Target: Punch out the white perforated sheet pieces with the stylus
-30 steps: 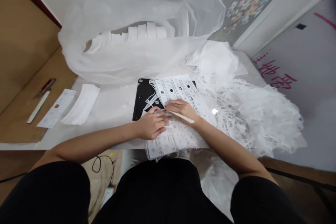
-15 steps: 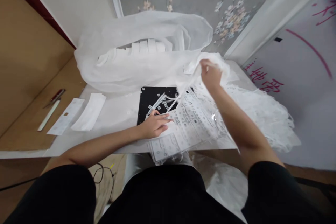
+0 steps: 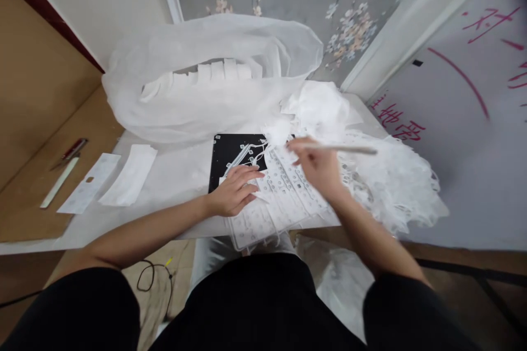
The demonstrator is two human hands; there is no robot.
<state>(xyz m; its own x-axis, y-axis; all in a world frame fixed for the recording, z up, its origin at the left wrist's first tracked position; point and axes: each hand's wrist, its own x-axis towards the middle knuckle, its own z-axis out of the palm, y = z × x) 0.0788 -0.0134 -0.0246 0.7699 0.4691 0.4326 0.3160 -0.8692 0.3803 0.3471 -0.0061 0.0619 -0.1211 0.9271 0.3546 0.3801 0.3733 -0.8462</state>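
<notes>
My left hand (image 3: 234, 191) lies palm down, fingers stretched out, on white sheets printed with small dark shapes (image 3: 284, 184). My right hand (image 3: 317, 167) hovers over the right part of these sheets, closed round a slender, pale pen-like tool (image 3: 354, 149) whose rear end points right. Motion blurs the tool's front end. Under the sheets' far left corner lies a black board (image 3: 220, 156) with small white-outlined shapes. Thin white strips (image 3: 257, 152) lie tangled over the board, beside a white clump (image 3: 276, 132).
A heap of white waste strips (image 3: 395, 181) covers the table's right side. Behind stands a big translucent bag (image 3: 206, 104) with white pieces inside. At left lie white cards (image 3: 129, 175), a pale strip-shaped tool (image 3: 60, 182) and a red-handled knife (image 3: 74, 148). A whiteboard (image 3: 461, 175) stands at right.
My right hand has come down and nearer from the white pile, and the pen-like tool now shows in it. My left hand stays on the sheets. The view has shifted slightly.
</notes>
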